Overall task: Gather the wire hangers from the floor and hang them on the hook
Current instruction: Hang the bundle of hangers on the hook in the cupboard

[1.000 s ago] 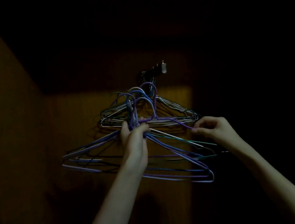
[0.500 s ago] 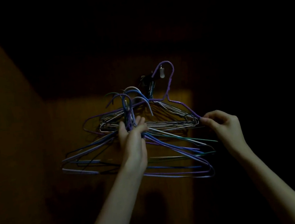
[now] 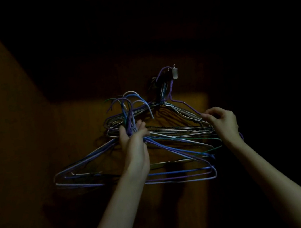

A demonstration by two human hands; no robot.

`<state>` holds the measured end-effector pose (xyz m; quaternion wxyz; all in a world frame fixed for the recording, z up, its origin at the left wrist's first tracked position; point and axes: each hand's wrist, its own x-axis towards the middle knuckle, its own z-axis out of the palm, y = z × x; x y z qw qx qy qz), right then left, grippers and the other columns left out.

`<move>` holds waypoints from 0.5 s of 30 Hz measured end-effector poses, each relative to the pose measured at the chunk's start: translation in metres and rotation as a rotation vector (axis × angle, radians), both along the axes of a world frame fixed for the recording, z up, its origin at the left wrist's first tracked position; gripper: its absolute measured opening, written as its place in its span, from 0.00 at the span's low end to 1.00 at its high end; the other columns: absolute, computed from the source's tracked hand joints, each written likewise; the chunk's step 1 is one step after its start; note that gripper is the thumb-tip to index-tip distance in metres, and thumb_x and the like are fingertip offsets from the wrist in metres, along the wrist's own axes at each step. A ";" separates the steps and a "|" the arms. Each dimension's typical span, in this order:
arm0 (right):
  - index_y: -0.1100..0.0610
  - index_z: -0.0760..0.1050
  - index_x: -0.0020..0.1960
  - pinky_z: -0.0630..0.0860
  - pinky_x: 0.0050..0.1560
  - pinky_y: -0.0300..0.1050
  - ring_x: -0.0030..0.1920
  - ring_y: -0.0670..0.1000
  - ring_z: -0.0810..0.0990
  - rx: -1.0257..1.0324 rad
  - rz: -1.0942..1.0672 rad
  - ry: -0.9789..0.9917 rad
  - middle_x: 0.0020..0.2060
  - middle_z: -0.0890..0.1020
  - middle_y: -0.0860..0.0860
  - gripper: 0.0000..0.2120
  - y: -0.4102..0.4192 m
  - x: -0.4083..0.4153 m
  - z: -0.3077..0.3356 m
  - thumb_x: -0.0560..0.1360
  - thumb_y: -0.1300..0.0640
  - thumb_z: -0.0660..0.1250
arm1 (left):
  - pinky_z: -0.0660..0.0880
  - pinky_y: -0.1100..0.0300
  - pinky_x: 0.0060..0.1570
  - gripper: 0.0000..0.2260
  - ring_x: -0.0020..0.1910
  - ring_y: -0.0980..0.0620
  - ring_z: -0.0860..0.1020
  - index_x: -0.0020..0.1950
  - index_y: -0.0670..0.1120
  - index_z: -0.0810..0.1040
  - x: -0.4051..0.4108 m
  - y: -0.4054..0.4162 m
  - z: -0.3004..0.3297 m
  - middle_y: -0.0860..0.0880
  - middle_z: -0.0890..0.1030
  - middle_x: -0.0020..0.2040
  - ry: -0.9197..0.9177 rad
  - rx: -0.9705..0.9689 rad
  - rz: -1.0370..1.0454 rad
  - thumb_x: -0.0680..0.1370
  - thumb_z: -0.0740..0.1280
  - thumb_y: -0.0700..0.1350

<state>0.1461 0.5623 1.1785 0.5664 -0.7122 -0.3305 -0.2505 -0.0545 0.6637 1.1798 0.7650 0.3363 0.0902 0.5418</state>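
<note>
Head cam, very dark. Left hand gripping a bundle of wire hangers by the necks, thumb and fingers wrapped round them; hooks stick up above the fist, triangles fan out left and right below. Right hand pinching the right shoulder of a purple hanger whose top sits over the wall hook, far center. Grey hangers already hang on the same hook, between the hands. Wood panel behind, lit dimly.
</note>
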 end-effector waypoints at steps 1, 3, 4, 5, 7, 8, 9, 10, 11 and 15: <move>0.54 0.80 0.45 0.73 0.43 0.46 0.43 0.49 0.78 -0.007 -0.002 0.009 0.40 0.81 0.49 0.07 0.005 0.005 0.001 0.73 0.51 0.70 | 0.69 0.57 0.59 0.38 0.61 0.46 0.74 0.77 0.46 0.48 0.002 0.002 0.001 0.37 0.72 0.66 -0.003 0.002 0.001 0.73 0.56 0.22; 0.52 0.79 0.44 0.73 0.45 0.49 0.43 0.49 0.78 -0.016 0.011 0.038 0.39 0.80 0.48 0.06 0.016 0.015 0.003 0.73 0.50 0.70 | 0.69 0.58 0.58 0.38 0.62 0.47 0.74 0.77 0.46 0.48 0.006 0.006 0.002 0.38 0.73 0.66 -0.008 0.005 0.006 0.73 0.56 0.22; 0.52 0.79 0.43 0.73 0.45 0.49 0.44 0.49 0.78 -0.022 0.021 0.050 0.39 0.80 0.47 0.06 0.021 0.020 0.005 0.73 0.50 0.70 | 0.69 0.59 0.58 0.38 0.62 0.47 0.74 0.77 0.46 0.49 0.008 0.008 0.003 0.38 0.73 0.65 -0.009 0.007 0.009 0.73 0.56 0.22; 0.52 0.79 0.43 0.73 0.45 0.48 0.43 0.49 0.78 -0.030 0.029 0.059 0.39 0.80 0.47 0.06 0.026 0.023 0.007 0.73 0.50 0.69 | 0.69 0.58 0.58 0.37 0.61 0.47 0.74 0.77 0.46 0.49 0.010 0.009 0.005 0.38 0.73 0.65 -0.009 0.011 0.010 0.73 0.56 0.22; 0.51 0.78 0.42 0.71 0.42 0.46 0.42 0.49 0.77 -0.049 0.039 0.074 0.38 0.80 0.48 0.06 0.036 0.029 0.010 0.73 0.49 0.69 | 0.69 0.56 0.63 0.37 0.61 0.46 0.74 0.77 0.45 0.49 0.015 0.010 0.007 0.37 0.73 0.65 -0.010 0.014 0.008 0.73 0.56 0.22; 0.51 0.78 0.41 0.70 0.42 0.46 0.42 0.49 0.78 -0.057 0.042 0.087 0.38 0.80 0.48 0.06 0.041 0.032 0.011 0.72 0.49 0.70 | 0.68 0.55 0.64 0.37 0.60 0.46 0.74 0.77 0.45 0.49 0.017 0.011 0.007 0.37 0.73 0.65 -0.012 0.011 0.004 0.73 0.56 0.22; 0.51 0.78 0.40 0.71 0.43 0.47 0.42 0.50 0.78 -0.064 0.040 0.102 0.38 0.81 0.48 0.07 0.045 0.035 0.011 0.72 0.48 0.70 | 0.68 0.55 0.64 0.37 0.59 0.47 0.75 0.77 0.46 0.48 0.019 0.011 0.007 0.37 0.73 0.65 -0.010 0.012 0.001 0.73 0.56 0.22; 0.51 0.78 0.39 0.72 0.44 0.48 0.42 0.50 0.79 -0.069 0.037 0.119 0.38 0.81 0.48 0.08 0.049 0.038 0.010 0.71 0.48 0.70 | 0.68 0.55 0.64 0.37 0.58 0.48 0.75 0.77 0.46 0.48 0.020 0.012 0.007 0.37 0.73 0.65 -0.004 0.017 -0.002 0.74 0.56 0.22; 0.52 0.78 0.39 0.73 0.45 0.49 0.43 0.50 0.79 -0.074 0.039 0.131 0.38 0.82 0.49 0.09 0.052 0.040 0.009 0.71 0.47 0.70 | 0.67 0.55 0.64 0.37 0.58 0.48 0.75 0.78 0.46 0.48 0.021 0.013 0.007 0.38 0.73 0.65 0.005 0.023 -0.006 0.74 0.56 0.22; 0.53 0.78 0.40 0.75 0.46 0.50 0.45 0.52 0.80 -0.114 0.041 0.158 0.40 0.82 0.49 0.08 0.060 0.049 0.005 0.71 0.48 0.71 | 0.67 0.54 0.65 0.38 0.61 0.46 0.74 0.77 0.46 0.48 0.026 0.016 0.006 0.38 0.73 0.65 0.020 0.025 -0.008 0.73 0.56 0.22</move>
